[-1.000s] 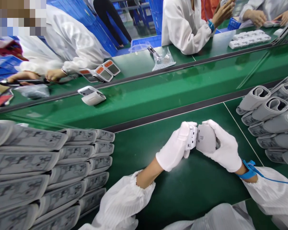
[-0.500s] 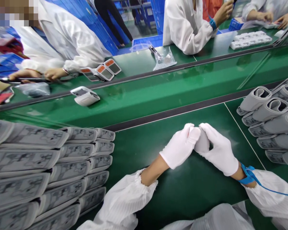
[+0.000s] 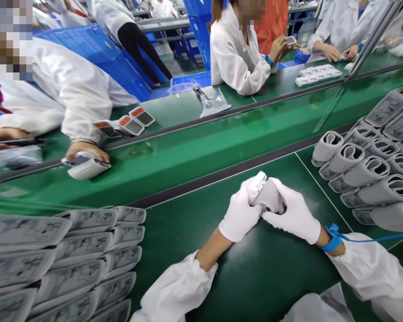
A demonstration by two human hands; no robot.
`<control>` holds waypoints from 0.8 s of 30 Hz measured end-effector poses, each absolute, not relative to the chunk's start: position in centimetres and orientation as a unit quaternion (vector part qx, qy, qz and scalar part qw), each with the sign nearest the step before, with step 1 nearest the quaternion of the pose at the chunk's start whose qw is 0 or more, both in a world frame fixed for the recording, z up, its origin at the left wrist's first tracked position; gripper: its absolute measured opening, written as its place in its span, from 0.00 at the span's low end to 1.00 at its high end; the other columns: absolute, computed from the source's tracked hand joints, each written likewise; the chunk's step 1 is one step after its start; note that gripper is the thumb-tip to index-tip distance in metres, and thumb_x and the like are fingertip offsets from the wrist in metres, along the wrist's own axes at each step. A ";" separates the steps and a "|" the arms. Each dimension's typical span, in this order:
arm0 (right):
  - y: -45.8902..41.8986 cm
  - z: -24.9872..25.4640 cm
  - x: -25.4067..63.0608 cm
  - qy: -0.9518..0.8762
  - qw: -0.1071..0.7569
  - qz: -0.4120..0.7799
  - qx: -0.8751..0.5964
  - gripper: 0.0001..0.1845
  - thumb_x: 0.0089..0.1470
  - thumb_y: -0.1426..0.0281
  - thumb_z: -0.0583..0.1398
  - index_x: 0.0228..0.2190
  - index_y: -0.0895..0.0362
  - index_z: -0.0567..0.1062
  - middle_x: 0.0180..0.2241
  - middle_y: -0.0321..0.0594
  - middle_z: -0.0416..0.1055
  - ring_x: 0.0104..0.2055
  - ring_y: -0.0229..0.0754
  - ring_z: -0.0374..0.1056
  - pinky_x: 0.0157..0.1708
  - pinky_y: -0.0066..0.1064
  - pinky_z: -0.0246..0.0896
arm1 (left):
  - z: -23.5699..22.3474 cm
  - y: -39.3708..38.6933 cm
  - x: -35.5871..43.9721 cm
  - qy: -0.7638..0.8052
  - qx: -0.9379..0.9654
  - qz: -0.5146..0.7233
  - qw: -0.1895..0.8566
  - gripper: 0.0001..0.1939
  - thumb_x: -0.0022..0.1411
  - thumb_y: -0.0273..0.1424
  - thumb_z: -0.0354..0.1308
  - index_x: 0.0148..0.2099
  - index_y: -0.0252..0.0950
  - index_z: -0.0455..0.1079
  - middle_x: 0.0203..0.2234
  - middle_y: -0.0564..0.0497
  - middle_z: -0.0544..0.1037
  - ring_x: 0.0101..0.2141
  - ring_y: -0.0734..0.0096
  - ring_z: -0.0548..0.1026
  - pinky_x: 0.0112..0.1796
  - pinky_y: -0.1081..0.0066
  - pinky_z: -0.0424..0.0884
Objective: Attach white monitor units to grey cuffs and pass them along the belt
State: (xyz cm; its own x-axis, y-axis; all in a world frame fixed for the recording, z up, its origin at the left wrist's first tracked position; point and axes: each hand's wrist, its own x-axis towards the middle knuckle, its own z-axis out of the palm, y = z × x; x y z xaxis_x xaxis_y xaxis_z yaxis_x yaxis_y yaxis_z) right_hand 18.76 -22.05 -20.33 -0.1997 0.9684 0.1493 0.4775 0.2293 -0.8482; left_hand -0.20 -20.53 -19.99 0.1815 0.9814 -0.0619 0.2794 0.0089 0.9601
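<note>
Over the green worktop (image 3: 255, 273), both my white-gloved hands hold one wrist blood pressure monitor. Its white housing (image 3: 258, 185) is tilted up, a side edge with small openings showing. My left hand (image 3: 239, 215) is closed round this housing. From it curves a grey cuff (image 3: 270, 197), gripped between the thumb and fingers of my right hand (image 3: 293, 212). The display side is turned out of sight. A blue strap with a cord (image 3: 332, 239) circles my right wrist.
Stacked grey-cuffed monitors (image 3: 77, 273) fill the left side; more with rolled cuffs (image 3: 362, 165) stand right. Beyond a dark rail runs a green belt (image 3: 201, 152). A co-worker's hand (image 3: 83, 148) grips a monitor (image 3: 89, 170) there. A plastic bag (image 3: 215, 105) lies on the far bench.
The monitor in my hands has turned, so its white housing edge now shows. A co-worker's hand has reached onto the monitor on the belt. The whole view has shifted.
</note>
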 end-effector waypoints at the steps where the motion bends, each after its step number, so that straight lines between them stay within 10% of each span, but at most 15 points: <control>1: -21.9 -20.5 19.0 -0.693 0.367 0.375 -0.494 0.35 0.58 0.59 0.64 0.63 0.59 0.71 0.37 0.40 0.79 0.35 0.45 0.75 0.37 0.36 0.76 | -20.4 -20.3 0.0 0.527 0.553 0.408 0.500 0.35 0.55 0.25 0.65 0.66 0.35 0.68 0.57 0.41 0.79 0.53 0.53 0.79 0.54 0.60 0.75; 5: -20.8 -21.7 20.0 -0.683 0.382 0.421 -0.459 0.25 0.71 0.62 0.52 0.60 0.59 0.76 0.21 0.33 0.71 0.24 0.39 0.67 0.33 0.34 0.72 | -21.0 -19.5 0.2 0.463 0.383 0.480 0.639 0.24 0.61 0.40 0.65 0.54 0.31 0.76 0.50 0.39 0.83 0.48 0.54 0.81 0.50 0.58 0.77; 14: -19.8 -23.0 20.5 -0.779 0.413 0.257 -0.396 0.22 0.68 0.67 0.59 0.61 0.52 0.75 0.55 0.47 0.76 0.54 0.47 0.76 0.52 0.38 0.75 | -20.0 -20.1 -0.3 0.444 0.444 0.445 0.638 0.15 0.60 0.33 0.69 0.48 0.33 0.80 0.47 0.43 0.84 0.47 0.57 0.81 0.51 0.61 0.75; 21: -19.5 -23.5 20.8 -0.814 0.360 0.291 -0.350 0.33 0.64 0.66 0.62 0.68 0.53 0.65 0.51 0.45 0.77 0.44 0.44 0.76 0.47 0.37 0.76 | -21.5 -19.1 -0.8 0.435 0.431 0.433 0.661 0.16 0.59 0.34 0.69 0.47 0.31 0.80 0.46 0.42 0.85 0.46 0.57 0.81 0.53 0.60 0.73; 24: -19.8 -23.6 20.1 -0.804 0.362 0.267 -0.388 0.21 0.63 0.67 0.64 0.57 0.55 0.74 0.41 0.43 0.76 0.40 0.44 0.73 0.41 0.36 0.72 | -22.0 -19.0 -0.7 0.435 0.449 0.419 0.659 0.15 0.58 0.33 0.69 0.46 0.31 0.80 0.46 0.41 0.85 0.47 0.56 0.81 0.54 0.60 0.73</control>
